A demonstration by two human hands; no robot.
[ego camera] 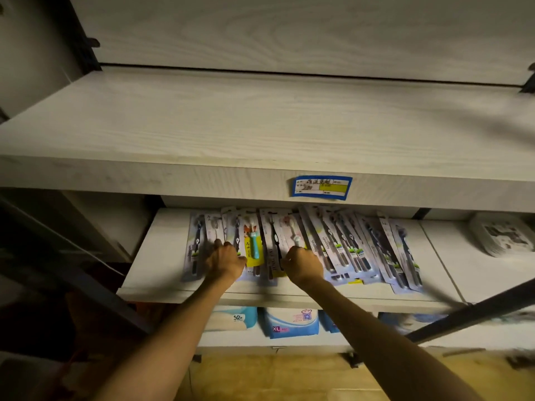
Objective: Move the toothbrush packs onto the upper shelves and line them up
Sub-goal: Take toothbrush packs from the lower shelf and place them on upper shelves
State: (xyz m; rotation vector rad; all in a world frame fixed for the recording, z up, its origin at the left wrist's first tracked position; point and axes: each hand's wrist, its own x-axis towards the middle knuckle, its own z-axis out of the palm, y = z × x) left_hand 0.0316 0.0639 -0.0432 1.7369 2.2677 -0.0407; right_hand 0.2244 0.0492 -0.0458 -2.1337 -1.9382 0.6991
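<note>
Several toothbrush packs lie fanned in an overlapping row on the lower pale wood shelf. Among them is a yellow pack with a blue child's brush. My left hand rests on the packs at the left of the row, fingers curled over their lower ends. My right hand is curled round packs near the middle of the row. The wide upper shelf above holds no packs. Both forearms reach up from the bottom of the view.
A blue and yellow price label sticks to the upper shelf's front edge. A stack of white printed items sits at the lower shelf's right end. Blue packets fill the shelf below. A dark metal bar crosses at the lower right.
</note>
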